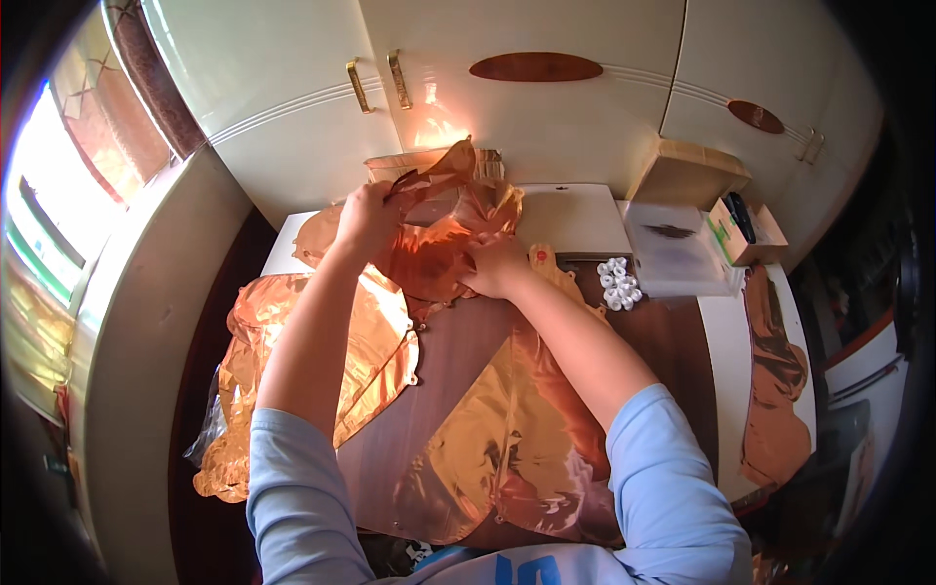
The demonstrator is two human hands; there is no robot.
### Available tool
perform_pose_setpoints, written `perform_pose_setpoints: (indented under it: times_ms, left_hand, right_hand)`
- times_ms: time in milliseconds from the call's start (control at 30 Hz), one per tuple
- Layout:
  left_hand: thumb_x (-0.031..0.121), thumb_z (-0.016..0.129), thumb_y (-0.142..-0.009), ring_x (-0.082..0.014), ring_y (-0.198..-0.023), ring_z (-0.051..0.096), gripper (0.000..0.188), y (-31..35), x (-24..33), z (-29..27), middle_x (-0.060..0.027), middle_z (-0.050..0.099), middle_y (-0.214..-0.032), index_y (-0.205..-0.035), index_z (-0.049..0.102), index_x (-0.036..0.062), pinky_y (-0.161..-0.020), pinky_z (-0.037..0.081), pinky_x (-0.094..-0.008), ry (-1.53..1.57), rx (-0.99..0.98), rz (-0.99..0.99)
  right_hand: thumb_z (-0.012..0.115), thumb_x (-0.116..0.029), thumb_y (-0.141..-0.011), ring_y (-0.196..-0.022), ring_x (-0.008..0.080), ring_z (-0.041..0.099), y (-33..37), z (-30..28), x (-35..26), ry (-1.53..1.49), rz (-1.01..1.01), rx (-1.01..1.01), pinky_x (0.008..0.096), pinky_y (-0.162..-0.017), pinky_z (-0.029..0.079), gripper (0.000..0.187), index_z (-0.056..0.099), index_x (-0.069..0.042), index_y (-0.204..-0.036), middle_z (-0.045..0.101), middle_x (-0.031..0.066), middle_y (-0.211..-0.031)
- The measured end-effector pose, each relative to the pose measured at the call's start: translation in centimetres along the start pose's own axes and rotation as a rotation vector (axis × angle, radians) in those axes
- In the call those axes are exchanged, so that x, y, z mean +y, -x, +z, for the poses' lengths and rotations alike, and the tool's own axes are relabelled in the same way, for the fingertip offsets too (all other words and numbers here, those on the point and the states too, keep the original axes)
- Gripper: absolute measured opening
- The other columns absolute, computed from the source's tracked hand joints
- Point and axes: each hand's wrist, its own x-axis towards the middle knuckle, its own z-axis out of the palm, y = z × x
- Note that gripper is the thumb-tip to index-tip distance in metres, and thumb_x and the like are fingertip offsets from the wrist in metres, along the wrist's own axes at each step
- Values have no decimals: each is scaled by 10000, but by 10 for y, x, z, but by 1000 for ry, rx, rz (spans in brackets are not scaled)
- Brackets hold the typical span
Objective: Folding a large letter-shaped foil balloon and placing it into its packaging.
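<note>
Head view: the left hand (pixel 367 224) grips, and the right hand (pixel 497 266) seemingly pinches, a crinkled, irregular copper-coloured foil piece (pixel 424 258), which uneven pulling could tear.

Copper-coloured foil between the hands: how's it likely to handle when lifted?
Likely floppy: the copper-coloured foil is creased and folded between the left hand and right hand. Probably light for its size, since it looks film-thin. Its glossy surface suggests it may be slippery.
</note>
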Motion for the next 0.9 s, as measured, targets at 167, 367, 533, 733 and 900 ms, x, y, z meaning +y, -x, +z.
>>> perform_pose_setpoints:
  times_ms: [167,367,533,733,900]
  left_hand:
    - [240,627,-887,-379,-806,665,233,-5,1,-14,-190,679,-828,-982,697,38,-730,516,-437,-123,89,123]
    - [258,580,-908,-397,-893,658,228,-27,-33,-40,-184,692,-953,-973,715,86,-797,525,-460,-110,398,91]
    - [317,593,-915,-412,-850,658,298,-31,-73,-108,-214,686,-886,-943,692,37,-762,516,-473,-238,672,-19]
    - [328,603,-918,-407,-851,660,316,-30,-85,-165,-225,681,-884,-943,688,24,-756,507,-458,-225,691,-97]
    - [352,546,-934,-399,-942,664,352,-35,-93,-232,-212,697,-985,-1024,700,49,-837,508,-455,-233,820,-150]
  right_hand:
    - [594,-533,-825,-1274,369,474,-5,-7,-8,86,10,26,511,-1083,329,587,622,-117,-1237,536,174,-1352]
    - [608,-544,-838,-1368,384,374,6,17,-14,107,-55,86,507,-1124,282,666,537,-125,-1350,426,187,-1472]
    - [610,-513,-856,-1347,366,391,7,2,-24,22,-39,-62,497,-1104,304,653,500,-140,-1381,444,179,-1433]
    - [573,-479,-906,-1369,371,363,11,10,-21,20,-83,52,519,-1110,293,610,502,-100,-1379,420,189,-1455]
    - [607,-450,-887,-1289,342,428,8,23,-10,106,-84,129,493,-1067,339,550,494,-146,-1330,483,142,-1351]
